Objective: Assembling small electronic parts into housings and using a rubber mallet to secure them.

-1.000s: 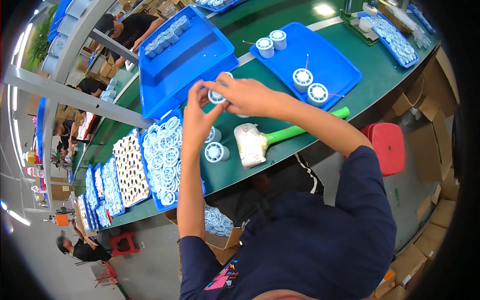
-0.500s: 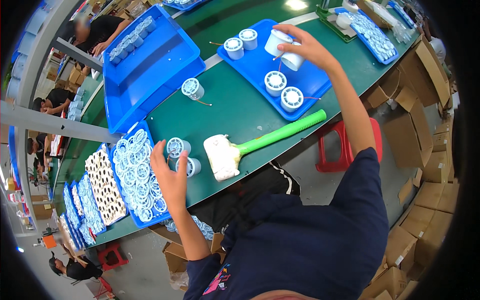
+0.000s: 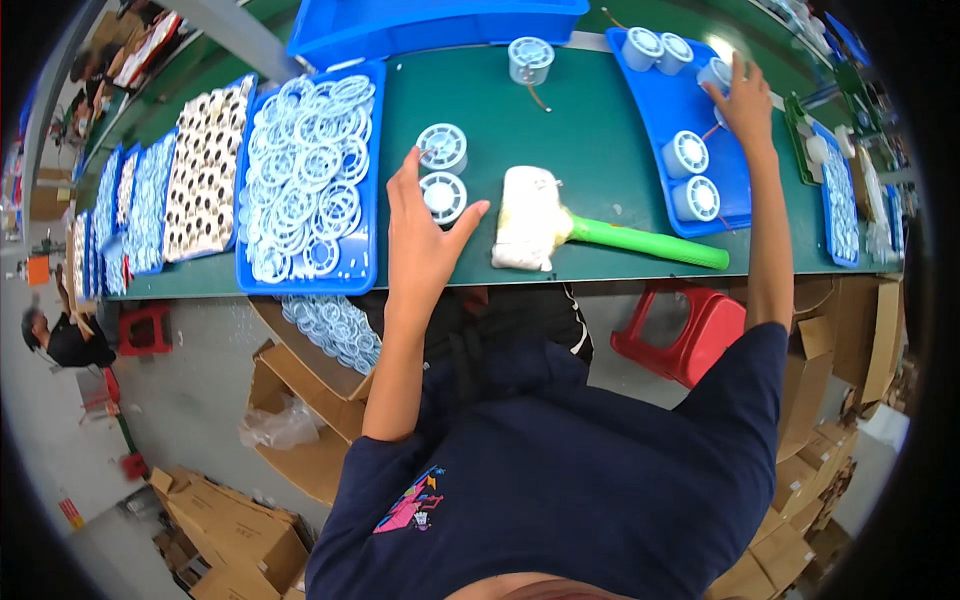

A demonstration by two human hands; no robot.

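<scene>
On the blue tray (image 3: 640,95) at the right, my right hand (image 3: 748,108) has thumb and fingers closed around a white cup-shaped part (image 3: 714,74). Another white part is mostly hidden under that hand. Two slotted white parts (image 3: 686,154) stand nearer on the tray, with thin wires, and two more (image 3: 643,48) stand at its far edge. My left hand (image 3: 425,235) is open, thumb and fingers spread beside two cup-shaped parts (image 3: 443,197) on the green table. Between my hands lies a mallet (image 3: 530,220) with a white head and green handle.
A blue tray of pale blue rings (image 3: 310,170) sits left of my left hand, with more filled trays (image 3: 205,170) beyond. One wired part (image 3: 531,62) stands near the large blue bin (image 3: 440,25). A red stool (image 3: 680,335) and cardboard boxes (image 3: 270,400) are below the table edge.
My view has swung round, so the table now runs across the top. My right hand remains at the parts on the tray. My left hand stays spread beside the two parts.
</scene>
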